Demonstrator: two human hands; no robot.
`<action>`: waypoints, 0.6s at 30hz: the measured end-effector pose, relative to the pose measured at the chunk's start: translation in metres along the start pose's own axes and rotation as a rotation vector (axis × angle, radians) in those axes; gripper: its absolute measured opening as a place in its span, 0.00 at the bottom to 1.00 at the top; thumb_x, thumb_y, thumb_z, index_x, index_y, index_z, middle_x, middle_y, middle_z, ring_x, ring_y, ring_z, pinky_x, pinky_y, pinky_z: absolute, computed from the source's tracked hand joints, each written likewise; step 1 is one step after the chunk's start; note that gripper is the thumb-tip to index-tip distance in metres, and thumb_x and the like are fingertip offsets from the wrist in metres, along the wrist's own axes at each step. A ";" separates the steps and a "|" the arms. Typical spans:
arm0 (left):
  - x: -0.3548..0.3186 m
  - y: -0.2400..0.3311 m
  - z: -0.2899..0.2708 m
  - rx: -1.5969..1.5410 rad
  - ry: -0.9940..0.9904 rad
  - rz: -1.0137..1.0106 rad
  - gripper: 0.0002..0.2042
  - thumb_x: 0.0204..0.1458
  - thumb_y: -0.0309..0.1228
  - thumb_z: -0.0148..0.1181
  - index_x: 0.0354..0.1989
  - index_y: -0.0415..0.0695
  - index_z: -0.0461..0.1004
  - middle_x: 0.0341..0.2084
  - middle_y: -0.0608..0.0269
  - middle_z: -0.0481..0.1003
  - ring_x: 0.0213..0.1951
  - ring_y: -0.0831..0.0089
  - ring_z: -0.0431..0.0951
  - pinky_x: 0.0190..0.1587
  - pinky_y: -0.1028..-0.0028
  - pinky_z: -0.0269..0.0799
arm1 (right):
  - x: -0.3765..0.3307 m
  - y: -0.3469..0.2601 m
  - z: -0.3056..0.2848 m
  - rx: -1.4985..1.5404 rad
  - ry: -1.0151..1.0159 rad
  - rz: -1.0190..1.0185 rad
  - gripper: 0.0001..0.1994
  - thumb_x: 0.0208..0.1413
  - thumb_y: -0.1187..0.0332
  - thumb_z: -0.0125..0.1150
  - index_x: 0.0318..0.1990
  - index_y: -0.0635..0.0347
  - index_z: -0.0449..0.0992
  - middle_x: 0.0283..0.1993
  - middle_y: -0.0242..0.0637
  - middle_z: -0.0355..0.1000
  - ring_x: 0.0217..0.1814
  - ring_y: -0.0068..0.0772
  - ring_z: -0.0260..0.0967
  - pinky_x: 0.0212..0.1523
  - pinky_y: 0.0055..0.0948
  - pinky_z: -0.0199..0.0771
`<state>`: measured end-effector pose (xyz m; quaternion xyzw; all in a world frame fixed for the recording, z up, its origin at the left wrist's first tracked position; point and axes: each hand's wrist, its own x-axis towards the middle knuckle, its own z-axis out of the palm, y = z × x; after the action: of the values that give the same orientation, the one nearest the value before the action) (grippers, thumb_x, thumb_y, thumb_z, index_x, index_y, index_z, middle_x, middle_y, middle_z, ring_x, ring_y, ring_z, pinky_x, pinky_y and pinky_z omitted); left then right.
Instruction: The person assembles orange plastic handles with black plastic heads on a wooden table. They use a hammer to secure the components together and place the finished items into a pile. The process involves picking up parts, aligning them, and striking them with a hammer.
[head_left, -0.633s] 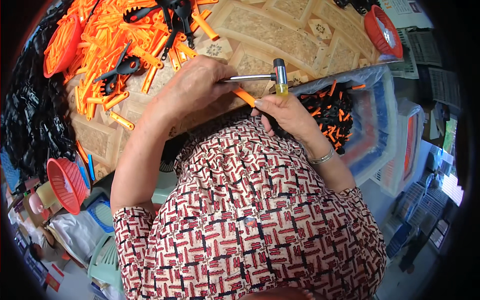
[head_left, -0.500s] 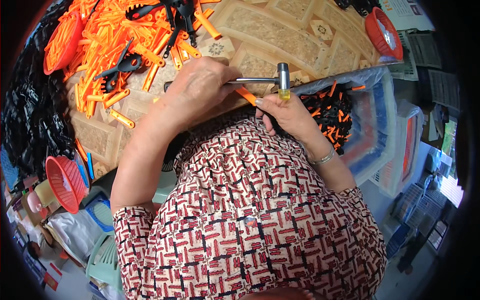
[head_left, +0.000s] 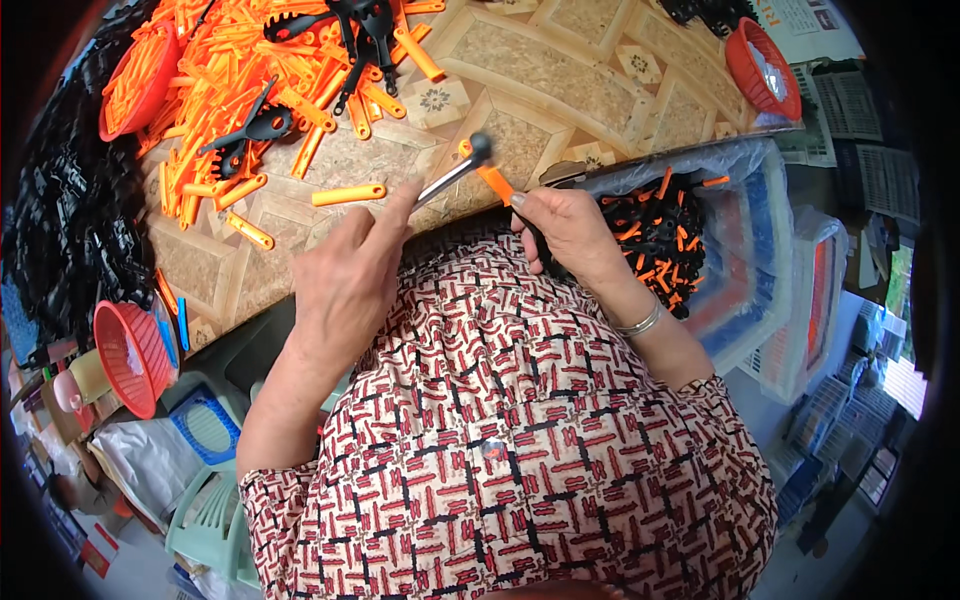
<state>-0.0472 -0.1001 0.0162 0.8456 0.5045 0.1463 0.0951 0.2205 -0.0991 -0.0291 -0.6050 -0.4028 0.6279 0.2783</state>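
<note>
My left hand [head_left: 345, 270] grips a small hammer [head_left: 445, 183] by its handle, which the fingers largely hide. The slightly blurred hammer head is over the upper end of an orange handle [head_left: 494, 182] at the table's near edge; whether they touch I cannot tell. My right hand [head_left: 570, 235] is closed around the black utensil [head_left: 543, 248] that this handle sits on. The utensil's lower part disappears below the hand. A loose orange handle [head_left: 348, 194] lies on the table just beyond my left hand.
Orange handles [head_left: 240, 80] are heaped at the far left, with black utensil heads [head_left: 365, 35] on top. A dark pile [head_left: 75, 210] borders them. Red baskets [head_left: 135, 360] stand around the table [head_left: 540, 60]. To my right, a plastic-lined container [head_left: 740, 290] holds black-and-orange utensils [head_left: 660, 235].
My left hand has drawn back toward me, and the hammer has turned so its head is over the orange handle. The loose handle beyond my hand has come into view.
</note>
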 end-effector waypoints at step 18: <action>0.001 0.010 0.005 -0.276 0.205 0.161 0.29 0.52 0.20 0.65 0.65 0.55 0.75 0.24 0.60 0.70 0.23 0.63 0.73 0.27 0.62 0.70 | 0.003 -0.007 -0.008 0.000 -0.113 0.024 0.12 0.71 0.68 0.55 0.39 0.67 0.79 0.22 0.34 0.73 0.20 0.24 0.70 0.25 0.22 0.71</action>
<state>-0.0371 -0.1042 0.0151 0.8428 0.4174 0.3067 0.1463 0.2266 -0.0915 -0.0246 -0.5733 -0.4108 0.6643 0.2476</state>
